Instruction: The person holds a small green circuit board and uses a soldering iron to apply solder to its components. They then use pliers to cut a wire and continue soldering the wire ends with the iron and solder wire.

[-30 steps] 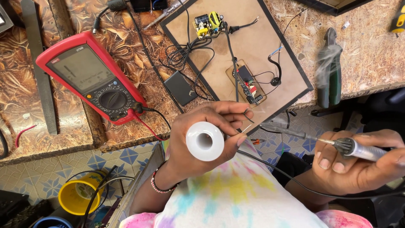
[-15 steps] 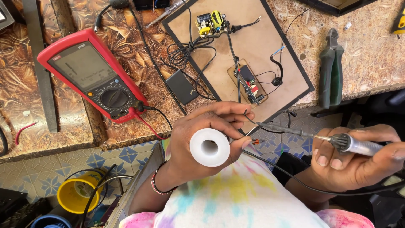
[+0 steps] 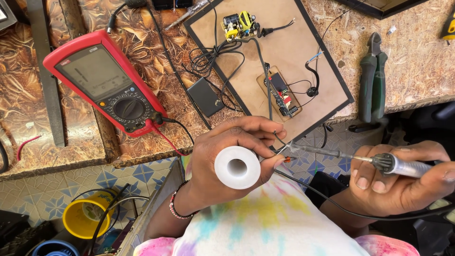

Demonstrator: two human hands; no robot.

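Iron tip (image 3: 296,148) moved in to wire; L hand (image 3: 227,163) fingers wrap solder spool (image 3: 237,167), R hand (image 3: 398,182) fingers grip soldering iron (image 3: 379,161).

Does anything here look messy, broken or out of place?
Mostly just clutter: loose black wires tangle across the brown board, and its circuit boards lie bare, without casings. The red multimeter lies askew. Nothing looks spilled or broken.

The solder spool (image 3: 237,167) is smooth white plastic with a soft sheen. The soldering iron (image 3: 374,161) has a dull grey metal shaft and a pale glossy handle. The multimeter (image 3: 106,83) wears matt red rubbery casing. The worktop (image 3: 417,71) looks rough and speckled; the board (image 3: 279,52) is matt brown.
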